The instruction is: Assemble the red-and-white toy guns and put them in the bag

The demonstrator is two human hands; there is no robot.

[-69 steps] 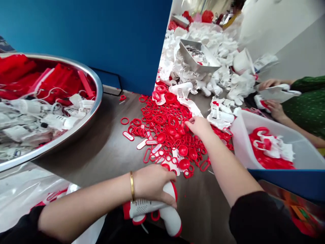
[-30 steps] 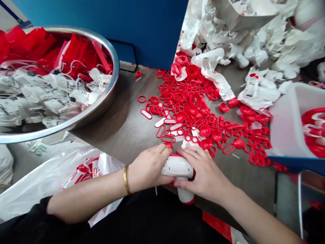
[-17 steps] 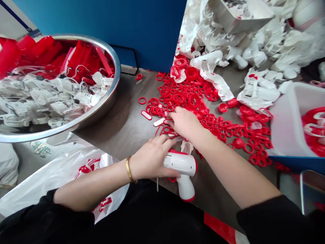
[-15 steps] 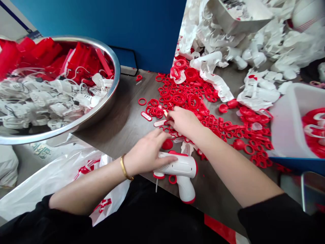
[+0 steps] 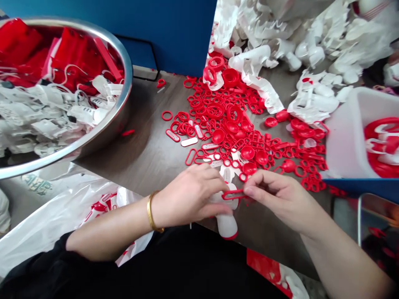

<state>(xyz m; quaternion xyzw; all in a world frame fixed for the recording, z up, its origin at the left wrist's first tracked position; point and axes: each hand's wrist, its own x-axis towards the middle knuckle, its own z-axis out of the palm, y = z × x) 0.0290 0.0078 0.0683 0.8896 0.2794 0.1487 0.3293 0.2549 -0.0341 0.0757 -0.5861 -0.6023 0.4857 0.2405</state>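
Note:
My left hand (image 5: 190, 195) lies over the body of a white gun-shaped plastic device with red trim (image 5: 227, 226), hiding most of it; only the handle and a little of the top show. My right hand (image 5: 280, 195) pinches a red oblong plastic loop (image 5: 232, 194) between fingers and thumb, its far end against the device. Just beyond both hands spreads a loose pile of red plastic rings, loops and cups (image 5: 224, 120) mixed with a few white tabs.
A steel basin (image 5: 126, 83) of red and white parts stands at the left, with a plastic bag (image 5: 46, 220) below it. A white bin (image 5: 343, 141) sits at the right. White plastic scrap (image 5: 311, 45) heaps at the back of the dark table (image 5: 140, 153), against a blue wall.
My right hand has come back from the red pile to the device with a red loop in its fingers. My left hand now covers the device's top, and the view has shifted slightly.

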